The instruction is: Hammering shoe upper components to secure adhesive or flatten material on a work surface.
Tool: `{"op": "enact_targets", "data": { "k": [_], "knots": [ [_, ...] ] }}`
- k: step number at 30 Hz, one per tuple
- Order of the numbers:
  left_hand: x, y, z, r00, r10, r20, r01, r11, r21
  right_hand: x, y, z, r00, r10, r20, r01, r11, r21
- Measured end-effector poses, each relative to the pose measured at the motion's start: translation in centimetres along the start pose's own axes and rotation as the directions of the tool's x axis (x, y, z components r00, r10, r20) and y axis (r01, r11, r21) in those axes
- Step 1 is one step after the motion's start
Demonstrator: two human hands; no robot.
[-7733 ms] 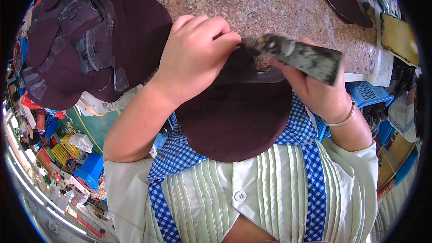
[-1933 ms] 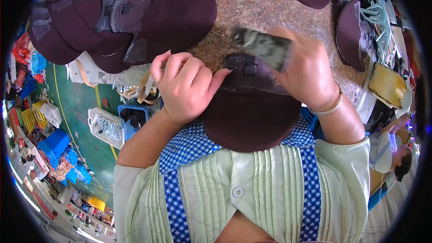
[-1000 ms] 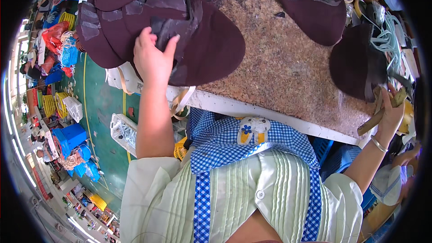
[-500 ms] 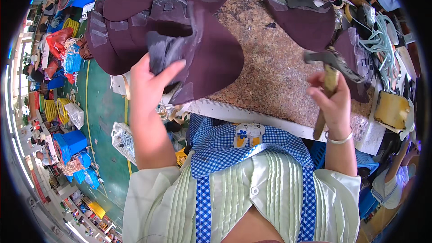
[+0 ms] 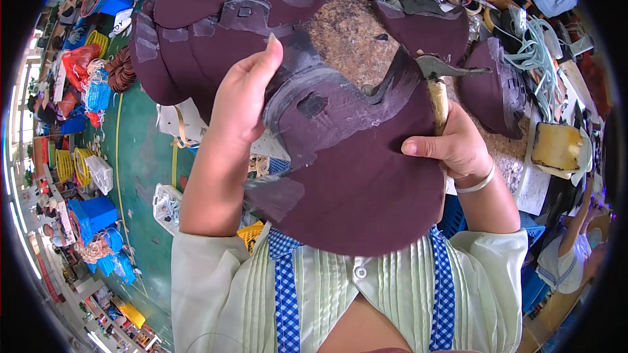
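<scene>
A large dark maroon leather piece [image 5: 356, 176] with grey glue marks is held up in front of my chest. My left hand [image 5: 245, 95] grips its upper left edge, thumb pointing up. My right hand [image 5: 454, 147] pinches the piece's right edge and also holds a wooden-handled hammer [image 5: 437, 88], its metal head pointing right above the hand. A silver bangle sits on my right wrist.
A stack of similar maroon pieces [image 5: 216, 19] lies at the back left of the speckled stone bench [image 5: 347, 39]. More pieces [image 5: 487, 85], cords, tools and a yellow block [image 5: 556, 147] crowd the right side. Baskets and crates stand on the green floor [image 5: 140, 157] at left.
My left hand lifted one maroon piece off the stack and brought it toward my chest. My right hand, holding the hammer, moved in and took the piece's right edge.
</scene>
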State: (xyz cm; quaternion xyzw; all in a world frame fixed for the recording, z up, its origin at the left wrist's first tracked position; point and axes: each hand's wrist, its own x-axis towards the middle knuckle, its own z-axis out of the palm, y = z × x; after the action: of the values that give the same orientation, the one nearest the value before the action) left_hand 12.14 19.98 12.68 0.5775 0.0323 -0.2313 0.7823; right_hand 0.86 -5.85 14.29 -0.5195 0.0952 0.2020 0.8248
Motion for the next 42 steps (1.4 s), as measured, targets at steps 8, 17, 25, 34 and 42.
{"op": "enact_targets", "data": {
  "k": [8,17,25,34,42],
  "knots": [
    [4.3,-2.0,-2.2,0.987,0.159,-0.004,-0.154,0.960,0.233,-2.8,1.6,-0.4,0.992,-0.103,-0.076,0.081,0.965,-0.248],
    [2.4,-4.1,2.6,0.702,-0.374,0.606,0.186,0.918,0.350,-5.8,3.5,-1.2,0.868,-0.491,-0.070,0.214,0.500,-0.839],
    [1.5,-9.9,4.5,0.612,-0.075,0.788,-0.599,0.607,0.523,-6.3,4.2,-6.4,0.776,-0.629,-0.037,0.130,0.217,-0.967],
    [3.2,-11.7,4.7,0.528,0.185,0.829,-0.828,0.331,0.453,-5.4,6.3,-4.9,0.953,-0.303,0.002,0.105,0.325,-0.940],
    [4.9,-10.6,5.2,0.374,0.100,0.922,-0.892,0.309,0.328,-4.9,8.0,-4.5,0.841,-0.539,-0.051,0.102,0.251,-0.963]
  ]
}}
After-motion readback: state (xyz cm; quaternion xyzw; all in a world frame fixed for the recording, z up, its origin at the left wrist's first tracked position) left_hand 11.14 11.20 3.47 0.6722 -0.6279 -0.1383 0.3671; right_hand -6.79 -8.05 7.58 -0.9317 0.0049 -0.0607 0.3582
